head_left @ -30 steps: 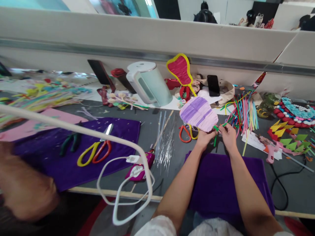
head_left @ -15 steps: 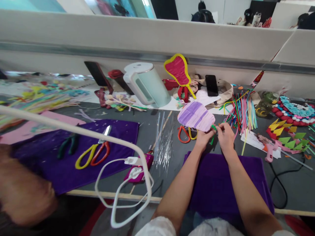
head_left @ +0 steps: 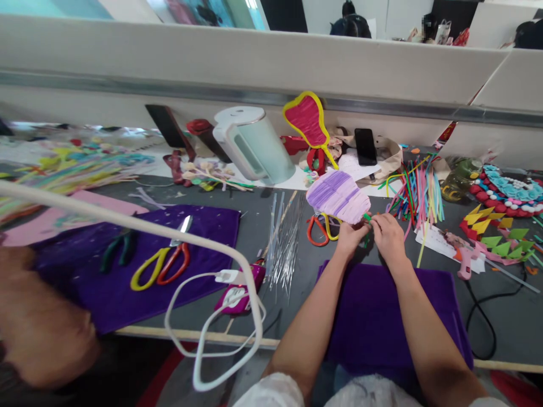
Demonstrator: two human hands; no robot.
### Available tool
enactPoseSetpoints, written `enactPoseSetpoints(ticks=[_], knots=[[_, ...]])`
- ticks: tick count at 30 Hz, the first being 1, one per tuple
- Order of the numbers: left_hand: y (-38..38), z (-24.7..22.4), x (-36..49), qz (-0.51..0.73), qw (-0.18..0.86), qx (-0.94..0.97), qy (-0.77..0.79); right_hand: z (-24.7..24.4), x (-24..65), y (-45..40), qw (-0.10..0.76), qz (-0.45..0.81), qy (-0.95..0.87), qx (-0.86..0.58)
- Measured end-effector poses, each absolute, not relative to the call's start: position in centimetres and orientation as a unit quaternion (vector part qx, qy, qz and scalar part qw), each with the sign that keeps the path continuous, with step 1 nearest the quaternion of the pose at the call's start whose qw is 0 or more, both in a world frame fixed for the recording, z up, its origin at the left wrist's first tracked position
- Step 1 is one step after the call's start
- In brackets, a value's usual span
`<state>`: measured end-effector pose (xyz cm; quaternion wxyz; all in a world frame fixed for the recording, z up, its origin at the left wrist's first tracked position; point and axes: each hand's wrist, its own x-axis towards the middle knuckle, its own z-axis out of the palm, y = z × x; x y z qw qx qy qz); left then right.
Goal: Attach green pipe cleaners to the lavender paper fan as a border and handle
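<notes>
A lilac, purple and pink striped fan-shaped craft piece (head_left: 338, 195) is held up over the grey table. My left hand (head_left: 353, 237) is closed around its narrow lower end. Beside it, my right hand (head_left: 387, 230) pinches a green pipe cleaner (head_left: 366, 217) at that same end; the fingers hide most of the strip. Red and yellow scissors (head_left: 318, 230) lie behind the left hand, partly covered by the craft piece. Below my wrists rests a folded purple cloth (head_left: 394, 316). A finished-looking fan in dark pink with a yellow rim (head_left: 306, 117) stands farther back.
A kettle (head_left: 258, 147) and a phone (head_left: 365, 147) stand at the back. Coloured pipe cleaners (head_left: 419, 192) and a pink glue gun (head_left: 465, 260) lie right. Thin wires (head_left: 285, 249), more scissors (head_left: 173, 264) and pliers (head_left: 119, 250) lie left. A white cable (head_left: 199, 339) hangs in front; another person's arm (head_left: 42, 316) shows left.
The craft piece has tilted up slightly. My right hand has shifted a little down and its fingers are closer over the green pipe cleaner, whose hanging end shows less.
</notes>
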<state>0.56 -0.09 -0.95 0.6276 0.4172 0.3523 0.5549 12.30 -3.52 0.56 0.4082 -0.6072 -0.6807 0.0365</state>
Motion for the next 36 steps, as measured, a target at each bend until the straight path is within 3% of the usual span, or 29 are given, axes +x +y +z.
enactPoseSetpoints(ticks=[12,24,36], knots=[[0.2,-1.1,0.0,0.551,0.548,0.495,0.389,1.3,13.5,-3.0,0.450,0.279,-0.602,-0.598],[-0.2,-0.8,0.3,0.565,0.598,0.433,0.369,0.6,13.1,-2.6,0.545,0.365,-0.491,-0.573],[-0.3,-0.8,0.5,0.591,0.584,0.412,0.373,1.0,12.7,-2.9,0.541,0.473,-0.404,-0.566]])
